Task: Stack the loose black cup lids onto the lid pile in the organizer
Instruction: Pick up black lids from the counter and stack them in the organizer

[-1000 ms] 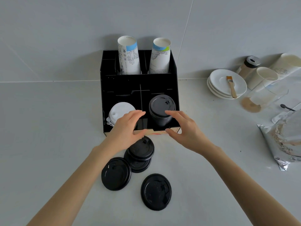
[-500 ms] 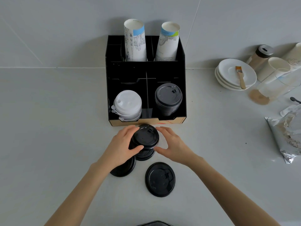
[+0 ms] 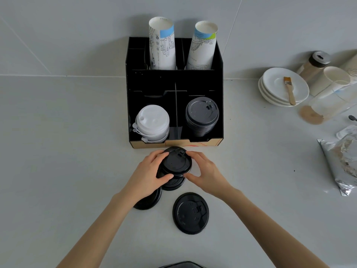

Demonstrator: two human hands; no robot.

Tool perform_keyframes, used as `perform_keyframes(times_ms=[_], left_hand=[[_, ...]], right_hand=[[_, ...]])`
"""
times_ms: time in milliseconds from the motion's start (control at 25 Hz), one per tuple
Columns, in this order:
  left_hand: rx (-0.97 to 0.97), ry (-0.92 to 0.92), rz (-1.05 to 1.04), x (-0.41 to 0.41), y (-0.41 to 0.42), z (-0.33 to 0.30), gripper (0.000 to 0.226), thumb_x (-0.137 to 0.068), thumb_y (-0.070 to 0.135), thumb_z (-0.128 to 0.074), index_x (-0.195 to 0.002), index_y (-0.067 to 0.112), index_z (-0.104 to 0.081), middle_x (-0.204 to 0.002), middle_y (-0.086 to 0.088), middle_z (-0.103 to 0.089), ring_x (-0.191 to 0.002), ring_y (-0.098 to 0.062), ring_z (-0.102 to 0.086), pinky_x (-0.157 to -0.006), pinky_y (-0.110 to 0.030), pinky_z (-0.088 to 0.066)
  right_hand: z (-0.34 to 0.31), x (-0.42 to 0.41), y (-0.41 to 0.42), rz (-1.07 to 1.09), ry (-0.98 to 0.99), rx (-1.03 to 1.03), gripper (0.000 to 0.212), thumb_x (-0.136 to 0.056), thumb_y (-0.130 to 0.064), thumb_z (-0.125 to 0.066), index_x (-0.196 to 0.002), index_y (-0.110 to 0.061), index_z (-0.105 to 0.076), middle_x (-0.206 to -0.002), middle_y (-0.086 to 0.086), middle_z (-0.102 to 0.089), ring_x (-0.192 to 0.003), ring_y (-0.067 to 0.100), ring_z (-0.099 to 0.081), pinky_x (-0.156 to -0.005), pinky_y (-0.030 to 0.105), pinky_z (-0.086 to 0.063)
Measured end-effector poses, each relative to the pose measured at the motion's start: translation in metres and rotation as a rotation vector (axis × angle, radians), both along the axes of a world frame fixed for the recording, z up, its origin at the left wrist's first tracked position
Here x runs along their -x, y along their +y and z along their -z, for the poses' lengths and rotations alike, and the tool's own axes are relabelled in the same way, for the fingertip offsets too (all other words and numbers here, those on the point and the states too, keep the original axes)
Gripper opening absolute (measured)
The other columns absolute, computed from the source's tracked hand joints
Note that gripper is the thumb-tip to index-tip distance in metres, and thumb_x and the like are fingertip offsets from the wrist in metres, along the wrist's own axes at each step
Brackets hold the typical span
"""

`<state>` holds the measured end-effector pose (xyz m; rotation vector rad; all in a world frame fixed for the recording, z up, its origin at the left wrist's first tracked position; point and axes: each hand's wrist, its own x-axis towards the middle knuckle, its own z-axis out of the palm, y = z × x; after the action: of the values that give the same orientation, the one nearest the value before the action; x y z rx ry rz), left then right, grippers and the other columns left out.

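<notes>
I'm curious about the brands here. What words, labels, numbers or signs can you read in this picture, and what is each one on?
No text can be read with certainty.
Red logo on the tan cardboard front edge of the black organizer: too blurred to read.
Small print on the left tall white paper cup stack and the right tall white paper cup stack: line drawings and tiny lettering, too small to read.
Embossed marks on the loose black plastic cup lid: illegible.

Pale grey tiled wall (image 3: 77, 31) meets a matching grey counter (image 3: 58, 151)
</notes>
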<state>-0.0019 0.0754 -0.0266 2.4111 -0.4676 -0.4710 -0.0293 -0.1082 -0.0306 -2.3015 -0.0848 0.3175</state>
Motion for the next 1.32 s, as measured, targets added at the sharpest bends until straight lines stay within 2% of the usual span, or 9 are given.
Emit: perform_keyframes(times_ms=[160,240,400,600,720,880,1000,1080,1320], left_hand=[[0.057,-0.009,0.003,0.001,0.001,-0.007,0.061,-0.079,0.032,-0.063,-0.131,0.019,-0.034,-0.140,-0.001,-0.035,-0.127,-0.018,-0.035,-0.110,-0.038,-0.031],[0.076,-0.029,0.017,0.002,0.001,-0.013,0.064,-0.076,0.043,-0.061,-0.130,0.021,-0.036,-0.138,0.002,-0.037,-0.125,-0.013,-0.036,-0.107,-0.032,-0.030],[0.129,-0.094,0.024,0.003,-0.003,-0.030,0.076,-0.064,0.064,-0.041,-0.128,0.023,-0.038,-0.128,0.014,-0.037,-0.115,0.001,-0.033,-0.100,-0.021,-0.027],[0.179,-0.178,0.033,-0.010,-0.012,-0.052,0.071,-0.066,0.060,-0.048,-0.127,0.024,-0.039,-0.133,0.004,-0.041,-0.117,0.000,-0.032,-0.100,-0.022,-0.027],[0.179,-0.265,0.047,-0.024,-0.023,-0.065,0.070,-0.068,0.056,-0.052,-0.127,0.021,-0.040,-0.132,0.002,-0.042,-0.114,0.003,-0.025,-0.099,-0.021,-0.023],[0.162,-0.286,0.040,-0.045,-0.039,-0.076,0.061,-0.076,0.037,-0.064,-0.128,0.017,-0.039,-0.137,-0.003,-0.040,-0.125,-0.013,-0.031,-0.100,-0.021,-0.018],[0.144,-0.288,0.056,-0.061,-0.049,-0.077,0.072,-0.068,0.055,-0.051,-0.127,0.017,-0.040,-0.137,-0.005,-0.041,-0.126,-0.019,-0.036,-0.102,-0.027,-0.023],[0.130,-0.279,0.048,-0.070,-0.055,-0.074,0.070,-0.069,0.050,-0.053,-0.127,0.014,-0.040,-0.137,-0.008,-0.042,-0.125,-0.023,-0.038,-0.103,-0.032,-0.028],[0.095,-0.257,0.043,-0.089,-0.068,-0.059,0.059,-0.079,0.027,-0.063,-0.130,0.012,-0.037,-0.141,-0.011,-0.038,-0.128,-0.026,-0.036,-0.109,-0.045,-0.030]], right_hand=[[-0.010,0.005,-0.006,0.018,-0.050,-0.029,0.054,-0.081,-0.021,-0.063,-0.129,-0.016,-0.039,-0.134,0.003,-0.045,-0.121,0.014,-0.043,-0.094,0.008,-0.024],[-0.019,0.006,-0.010,0.003,-0.091,-0.038,0.051,-0.080,-0.020,-0.065,-0.126,-0.015,-0.043,-0.133,0.003,-0.045,-0.119,0.009,-0.042,-0.094,0.003,-0.024],[-0.041,0.008,-0.019,-0.004,-0.162,-0.054,0.048,-0.079,-0.019,-0.066,-0.123,-0.017,-0.047,-0.131,0.001,-0.047,-0.111,0.000,-0.040,-0.089,-0.009,-0.020],[-0.070,-0.001,-0.031,0.012,-0.245,-0.037,0.047,-0.078,-0.019,-0.067,-0.122,-0.020,-0.049,-0.131,0.001,-0.047,-0.112,0.003,-0.042,-0.088,-0.009,-0.022],[-0.081,-0.015,-0.038,0.032,-0.288,-0.023,0.047,-0.078,-0.018,-0.067,-0.121,-0.020,-0.049,-0.132,0.003,-0.047,-0.116,0.010,-0.046,-0.091,0.003,-0.030],[-0.089,-0.034,-0.048,0.081,-0.329,-0.005,0.047,-0.077,-0.016,-0.067,-0.120,-0.018,-0.050,-0.133,0.004,-0.047,-0.122,0.016,-0.045,-0.100,0.018,-0.030],[-0.089,-0.049,-0.056,0.089,-0.327,0.014,0.046,-0.077,-0.013,-0.066,-0.120,-0.017,-0.050,-0.133,0.006,-0.047,-0.121,0.016,-0.044,-0.092,-0.004,-0.022],[-0.086,-0.058,-0.060,0.094,-0.314,0.020,0.046,-0.078,-0.013,-0.066,-0.121,-0.017,-0.050,-0.133,0.007,-0.046,-0.121,0.016,-0.043,-0.086,-0.011,-0.018],[-0.071,-0.078,-0.067,0.100,-0.289,0.051,0.046,-0.079,-0.011,-0.064,-0.122,-0.017,-0.048,-0.137,0.007,-0.043,-0.124,0.018,-0.041,-0.088,-0.003,-0.021]])
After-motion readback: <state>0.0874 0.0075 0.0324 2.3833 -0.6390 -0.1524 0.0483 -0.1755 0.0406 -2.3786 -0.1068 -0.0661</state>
